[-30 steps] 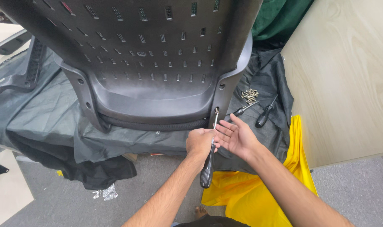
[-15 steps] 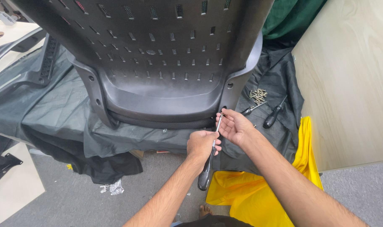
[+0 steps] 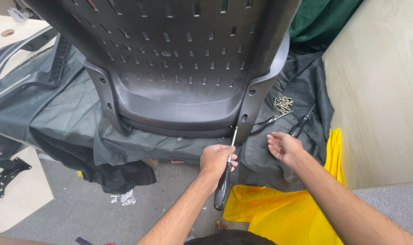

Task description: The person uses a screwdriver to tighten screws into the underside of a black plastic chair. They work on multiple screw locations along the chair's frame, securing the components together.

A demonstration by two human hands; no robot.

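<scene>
A dark cloth covers the table, cushioning the black chair shell. Your left hand grips the screwdriver, tip up at the shell's lower edge; your right hand hovers open and empty near the loose screws.

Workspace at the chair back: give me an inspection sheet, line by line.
Surface: dark cloth spread under the work.
Job's things: black slotted chair back; screwdriver, tip at its lower right edge.
Clutter: screw pile, two more screwdrivers, yellow sheet, foil scrap.
Hands: left hand fingers shut on the screwdriver; right hand open, empty.
Cables: nothing seen.
Surroundings: grey carpet, pale wood panel, green fabric.
</scene>
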